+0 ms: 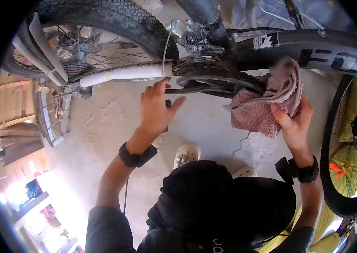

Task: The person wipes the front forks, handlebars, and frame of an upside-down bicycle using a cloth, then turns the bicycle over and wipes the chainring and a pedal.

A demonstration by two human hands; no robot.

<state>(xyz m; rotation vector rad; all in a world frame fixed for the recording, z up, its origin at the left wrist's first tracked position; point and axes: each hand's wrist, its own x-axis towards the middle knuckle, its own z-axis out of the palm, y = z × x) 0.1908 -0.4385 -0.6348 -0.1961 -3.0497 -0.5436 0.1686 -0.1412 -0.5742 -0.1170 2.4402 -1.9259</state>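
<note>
A bicycle stands across the top of the view, its crankset [210, 79] in the middle. My left hand [156, 104] is at the outer end of the crank arm [191, 90], with its thumb apart from the fingers. Dark bits, perhaps of a pedal, show beside the palm; the hand covers the rest, so its grip is unclear. My right hand [295, 120] holds a bunched pink terry cloth [255, 110] against the front of the chainring, below the down tube [308, 50]. The chain [112, 68] runs left above a white-wrapped chainstay [124, 76].
The knobby rear tyre [109, 15] is at upper left, near the rear cassette [79, 69]. A front wheel [327, 151] stands at right before yellow sacks [349, 167]. Cardboard boxes [26, 164] line the left. My clog [188, 155] rests on the concrete floor [102, 126].
</note>
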